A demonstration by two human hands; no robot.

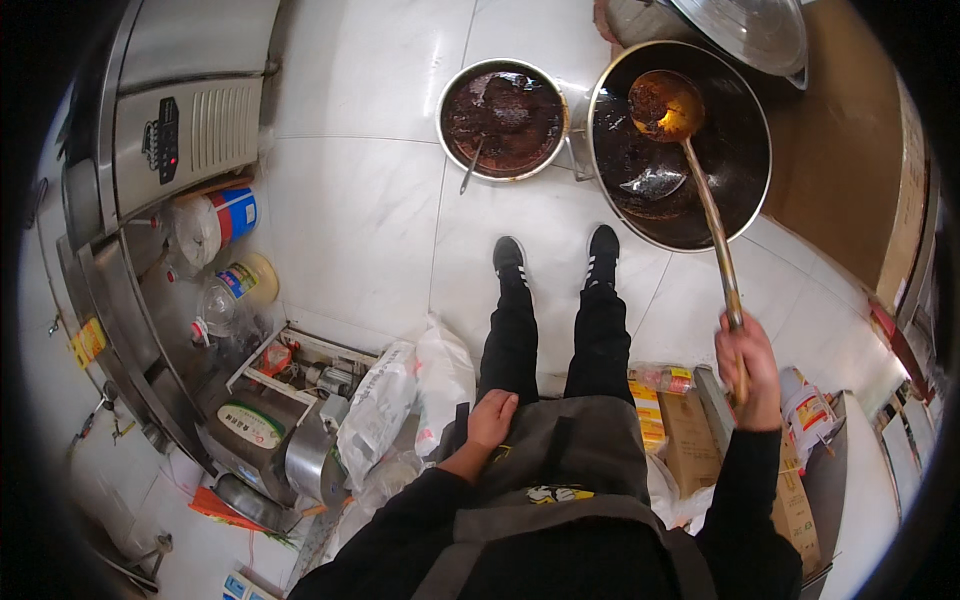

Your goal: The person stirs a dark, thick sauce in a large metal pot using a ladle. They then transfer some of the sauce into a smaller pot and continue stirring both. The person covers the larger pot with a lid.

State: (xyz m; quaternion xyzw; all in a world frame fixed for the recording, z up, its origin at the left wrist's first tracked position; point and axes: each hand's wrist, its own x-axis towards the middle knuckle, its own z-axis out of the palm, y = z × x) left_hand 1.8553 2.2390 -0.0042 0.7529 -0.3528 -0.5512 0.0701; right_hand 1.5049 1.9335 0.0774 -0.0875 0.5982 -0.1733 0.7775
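My right hand grips the long metal handle of a ladle. The ladle's bowl holds amber oil with dark sediment and is over the large deep pot; I cannot tell whether it touches the contents. Dark, glossy liquid fills part of that pot. Left of it, on the floor, a smaller round metal pot is nearly full of dark red-brown sauce with an oily sheen. A spoon leans out over its near rim. My left hand rests at the front of my dark apron, with its fingers curled and no object visible in it.
A metal lid leans beyond the large pot, beside a big cardboard box. Plastic jugs stand by the steel appliance at left. White plastic bags and a steel machine lie near my left side. Cartons are at right.
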